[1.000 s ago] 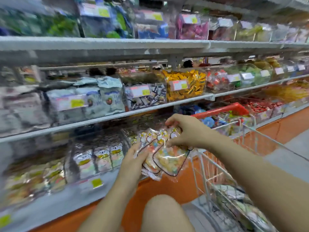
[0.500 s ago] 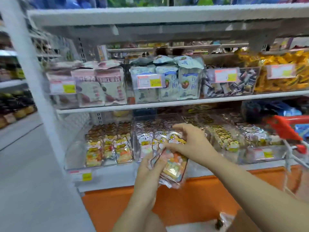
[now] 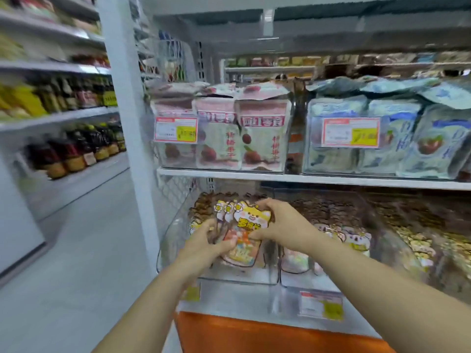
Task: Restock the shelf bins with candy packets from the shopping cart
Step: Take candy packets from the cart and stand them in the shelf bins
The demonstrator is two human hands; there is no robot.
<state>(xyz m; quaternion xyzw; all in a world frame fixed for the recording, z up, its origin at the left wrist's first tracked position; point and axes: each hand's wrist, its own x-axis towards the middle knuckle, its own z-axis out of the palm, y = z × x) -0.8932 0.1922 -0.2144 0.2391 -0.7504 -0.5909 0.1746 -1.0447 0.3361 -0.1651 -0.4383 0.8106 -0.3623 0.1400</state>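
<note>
packets [image 3: 251, 219] reached bin [image 3: 237, 280], left hand [image 3: 206, 243], right hand [image 3: 283, 222] gripping

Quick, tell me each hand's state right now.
Left hand: grip closed on the candy packets.
Right hand: grip closed on the same candy packets.

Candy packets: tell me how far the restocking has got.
Done: the leftmost clear bin and the neighbouring bin already hold packets. In hand: left hand and right hand grip a fanned bunch of candy packets at the leftmost bin, not yet released. Left: set this bunch in; the cart is out of view, so remaining stock cannot be judged.
</note>
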